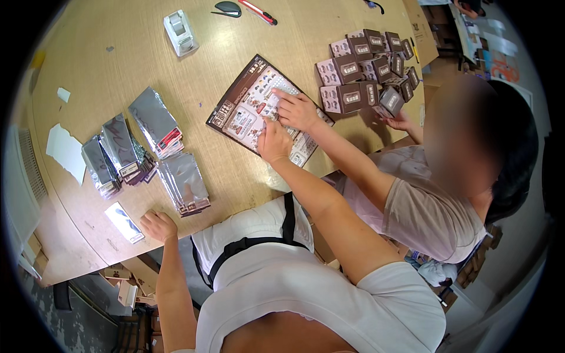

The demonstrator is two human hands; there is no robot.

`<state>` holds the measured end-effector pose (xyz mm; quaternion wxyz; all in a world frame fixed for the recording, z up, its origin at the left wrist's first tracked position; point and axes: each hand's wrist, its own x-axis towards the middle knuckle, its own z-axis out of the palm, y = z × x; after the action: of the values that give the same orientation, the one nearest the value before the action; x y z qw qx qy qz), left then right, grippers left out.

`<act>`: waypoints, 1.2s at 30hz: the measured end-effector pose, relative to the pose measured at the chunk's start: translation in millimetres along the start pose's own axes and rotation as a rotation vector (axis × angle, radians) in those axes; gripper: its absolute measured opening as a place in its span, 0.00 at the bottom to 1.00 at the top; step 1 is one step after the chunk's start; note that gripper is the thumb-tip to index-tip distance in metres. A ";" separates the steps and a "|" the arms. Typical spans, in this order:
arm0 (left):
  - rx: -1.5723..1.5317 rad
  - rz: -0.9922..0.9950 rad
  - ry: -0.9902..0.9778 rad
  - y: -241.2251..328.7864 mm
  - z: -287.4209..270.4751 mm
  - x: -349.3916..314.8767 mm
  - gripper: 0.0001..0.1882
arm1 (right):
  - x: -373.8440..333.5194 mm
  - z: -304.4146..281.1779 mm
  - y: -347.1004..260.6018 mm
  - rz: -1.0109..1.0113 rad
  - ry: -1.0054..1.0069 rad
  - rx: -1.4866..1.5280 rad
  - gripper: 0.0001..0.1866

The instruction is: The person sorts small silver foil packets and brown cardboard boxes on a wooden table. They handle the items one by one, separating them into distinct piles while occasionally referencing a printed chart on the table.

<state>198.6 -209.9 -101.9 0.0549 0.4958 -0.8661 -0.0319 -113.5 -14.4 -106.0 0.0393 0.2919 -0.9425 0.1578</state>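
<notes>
A brown and white printed sheet (238,100) with rows of small pictures lies tilted on the table. My right hand (275,141) rests on its lower part, index finger stretched onto the print and the other fingers curled, holding nothing. Just above it, a co-worker's hand (297,112) also points at the sheet. My left hand (159,225) lies loosely closed at the table's near edge, with nothing seen in it. Beside it are a small white and blue card (124,222) and a stack of silver foil packets (182,181).
More foil packets (154,117) lie at left, near a torn white paper (66,154). A tape dispenser (180,34), a dark mouse-shaped object (227,9) and a red cutter (259,12) sit farther back. Several brown boxes (347,69) are stacked at right; the co-worker holds one small box (390,102).
</notes>
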 end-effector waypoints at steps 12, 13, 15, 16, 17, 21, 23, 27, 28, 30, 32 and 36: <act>-0.014 -0.006 -0.005 3.7 -3.7 0.4 0.07 | -1.2 1.9 2.1 0.010 -0.026 0.009 0.19; -0.009 -0.006 -0.010 3.6 -3.5 0.1 0.07 | -1.2 1.7 2.3 0.007 -0.023 0.008 0.19; 0.004 -0.002 -0.024 2.7 -1.7 -0.8 0.07 | -1.2 0.5 2.6 0.006 -0.018 0.007 0.19; 0.004 0.001 -0.010 2.5 -0.8 -1.0 0.07 | -1.0 0.3 2.9 0.009 -0.024 0.016 0.19; 0.003 0.006 0.004 2.9 0.3 -1.0 0.06 | 0.3 0.3 2.9 0.013 -0.029 0.025 0.19; 0.010 -0.016 0.011 6.8 1.7 -1.3 0.07 | -0.3 0.5 4.5 0.045 -0.050 0.064 0.19; 0.029 -0.013 0.003 3.5 6.0 -1.1 0.07 | 0.7 -1.8 3.9 0.058 -0.053 0.074 0.19; 0.070 -0.005 -0.002 -1.8 11.1 -4.6 0.07 | 3.5 -3.3 6.0 0.037 -0.028 0.118 0.20; 0.092 0.003 -0.011 0.4 9.9 -4.0 0.09 | 4.9 -3.8 6.9 0.023 0.004 0.141 0.18; 0.125 0.013 -0.006 -1.1 11.3 -3.2 0.10 | 4.4 -3.1 8.6 0.017 0.011 0.175 0.18; 0.158 -0.001 -0.013 1.0 12.9 -3.5 0.11 | 4.9 -4.1 10.5 0.001 0.017 0.193 0.19; 0.220 -0.043 -0.037 0.6 16.0 -5.0 0.12 | 2.8 -1.9 15.6 -0.032 -0.005 0.208 0.22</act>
<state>198.6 -205.2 -118.0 -0.0166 0.5167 -0.8544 0.0532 -124.7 -3.2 -108.0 0.0090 0.3099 -0.9163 0.2535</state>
